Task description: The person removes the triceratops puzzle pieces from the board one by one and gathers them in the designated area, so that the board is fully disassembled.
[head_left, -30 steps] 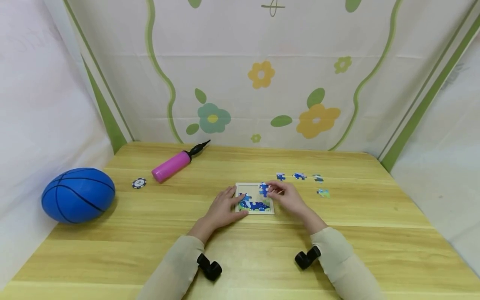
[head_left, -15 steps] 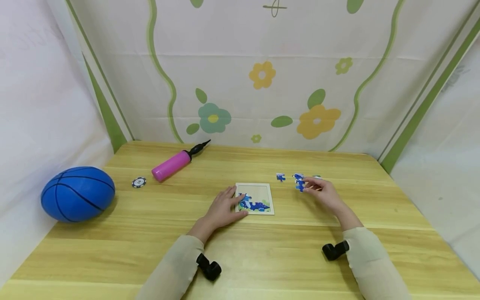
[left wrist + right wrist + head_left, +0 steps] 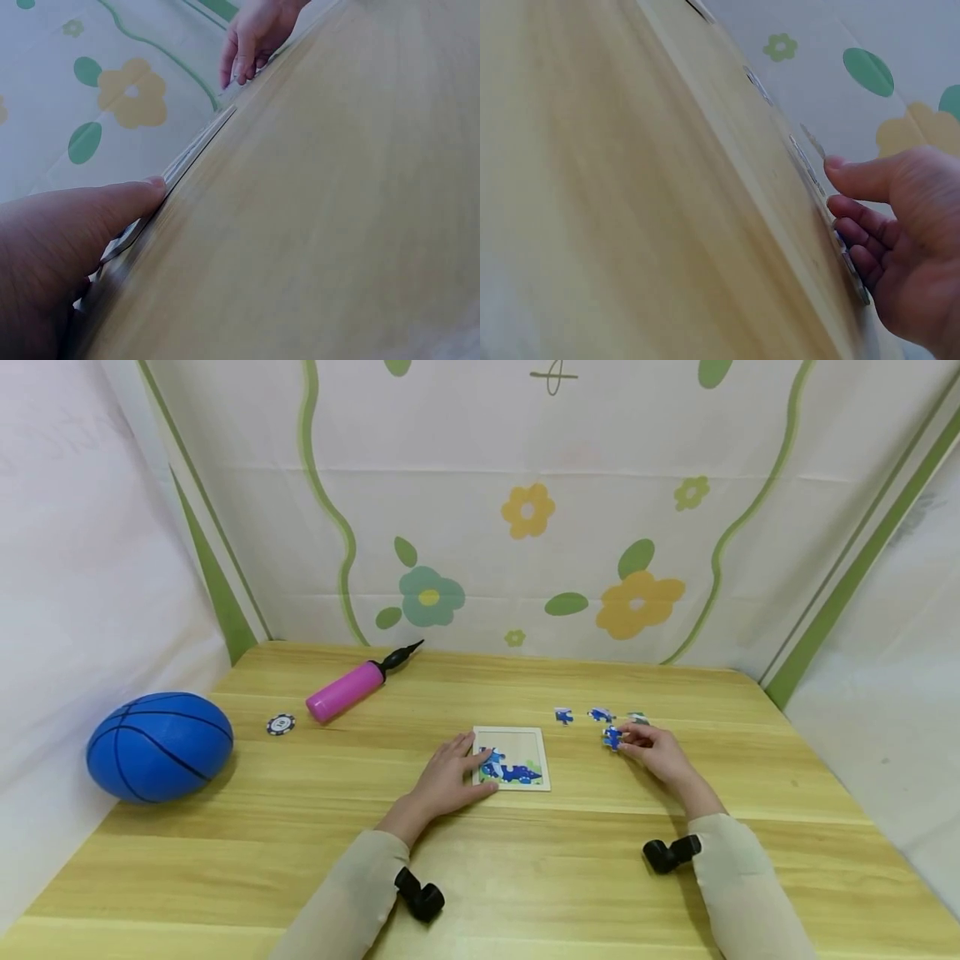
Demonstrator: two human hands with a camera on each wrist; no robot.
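Taking the puzzle tray (image 3: pixel 512 758) at the middle of the bench (image 3: pixel 480 860) as the landmark: far to its left lies a blue ball (image 3: pixel 160 746), nearer on that side a small chip (image 3: pixel 281 724) and a pink pump (image 3: pixel 343 692). The left hand (image 3: pixel 448 777) rests on the tray's left edge, fingers fairly straight and flat, thumb along the near rim, steadying it; only the lower part of the tray holds fitted blue pieces, and the upper part is bare. To the right of the tray sit the loose pieces (image 3: pixel 564 716), a short row of them, and just below that row the right hand (image 3: pixel 654 750) has its fingertips at a blue piece (image 3: pixel 612 737), fingers curled toward it. From the wrist view I cannot tell whether the piece is pinched or only touched against the bench. By the look of it, the step in hand is dealing with a piece away from the tray; the next move calls for a firm pinch and a turn to match the bare slot.
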